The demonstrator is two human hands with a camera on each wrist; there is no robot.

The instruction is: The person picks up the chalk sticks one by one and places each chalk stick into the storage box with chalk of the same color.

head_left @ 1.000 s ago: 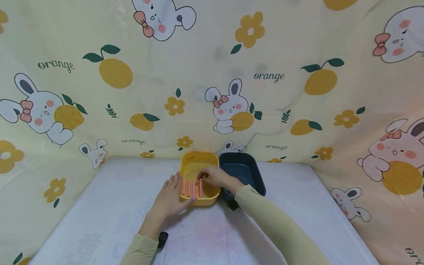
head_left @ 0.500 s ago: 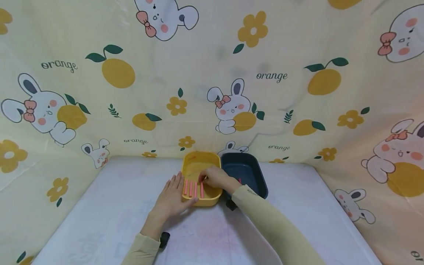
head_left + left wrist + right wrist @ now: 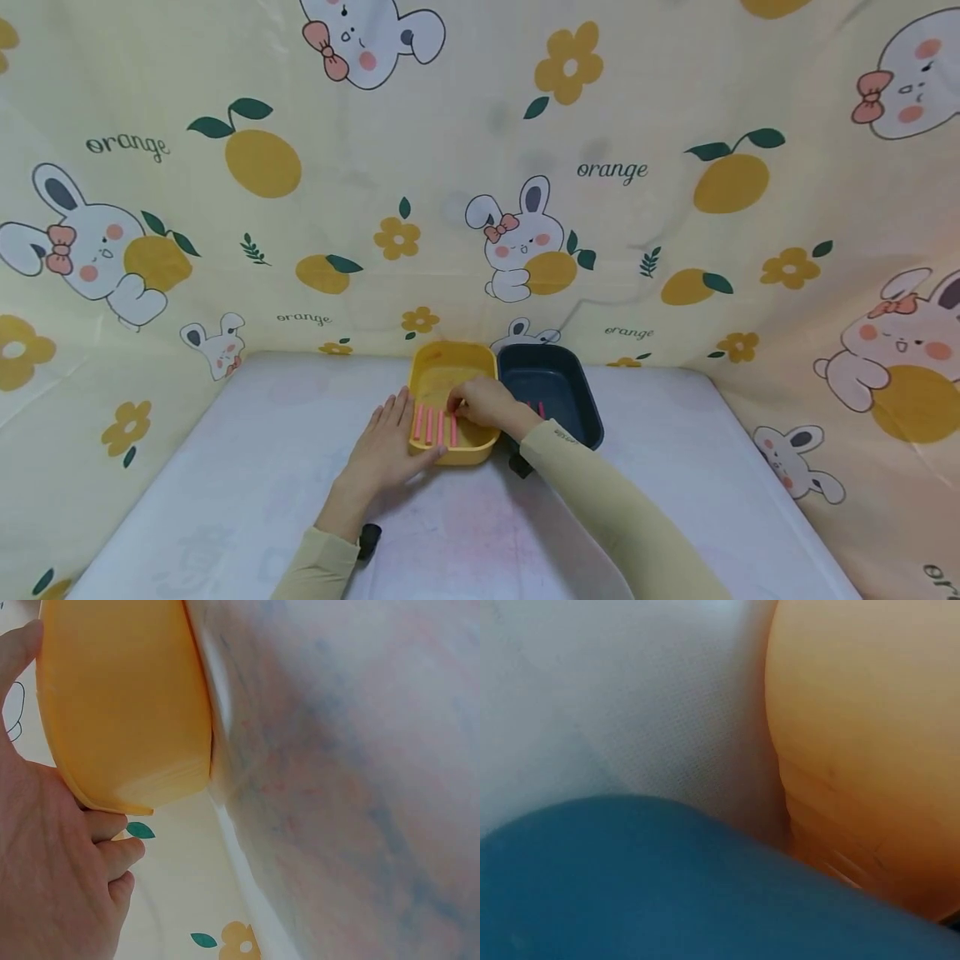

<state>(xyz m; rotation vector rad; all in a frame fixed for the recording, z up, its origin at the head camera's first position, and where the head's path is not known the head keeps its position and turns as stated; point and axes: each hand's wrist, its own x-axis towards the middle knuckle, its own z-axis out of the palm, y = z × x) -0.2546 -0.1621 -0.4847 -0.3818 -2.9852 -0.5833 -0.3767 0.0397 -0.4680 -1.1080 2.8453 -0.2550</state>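
Note:
A yellow tray [image 3: 442, 375] holds several slim pink sticks, standing in a row near its front left corner. My right hand [image 3: 486, 402] reaches into this tray and pinches the upper end of the rightmost pink stick [image 3: 453, 432]. Its fingertips are partly hidden behind the hand. Against the tray's left side lies my left hand [image 3: 386, 446], fingers stretched along the rim and thumb at the front edge. The left wrist view shows those fingers touching the tray's outer wall [image 3: 127, 697].
A dark blue tray [image 3: 551, 367] stands right beside the yellow one, with pink sticks [image 3: 542, 410] inside, partly covered by my right forearm. Both trays sit on a white cloth-covered table [image 3: 300, 442]. Behind rises a printed curtain [image 3: 442, 150] with rabbits and oranges.
The rightmost stick has shifted slightly left, closer to the others. My right forearm has moved a little, so more of the dark tray's sticks show. The left hand stays in place.

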